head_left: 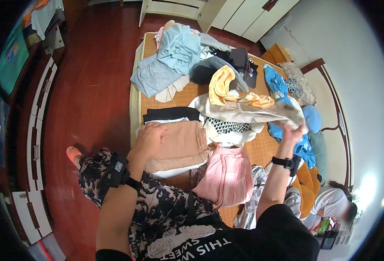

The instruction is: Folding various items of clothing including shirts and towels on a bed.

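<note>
- Our left hand point(155, 134) lies palm down on the tan folded cloth point(181, 141), fingers loosely spread, gripping nothing that we can see.
- Our right hand point(293, 133), well apart from it to the right, is closed on one end of the cream garment point(233, 111).
- We see that garment stretch leftward from our fist across the middle of the bed, a yellow cloth point(220, 82) touching it on the far side.
- Just on its near side we have a black-and-white patterned cloth point(230, 126), right of the tan one.
- Nearer to us sits a pink folded cloth point(227, 176).
- On the far left we see a heap with a light-blue garment point(181, 47) and a grey garment point(154, 75).
- Beneath lies a woven mat point(265, 152); to the right stand the headboard point(330, 102) and, nearer, another person point(331, 202).
</note>
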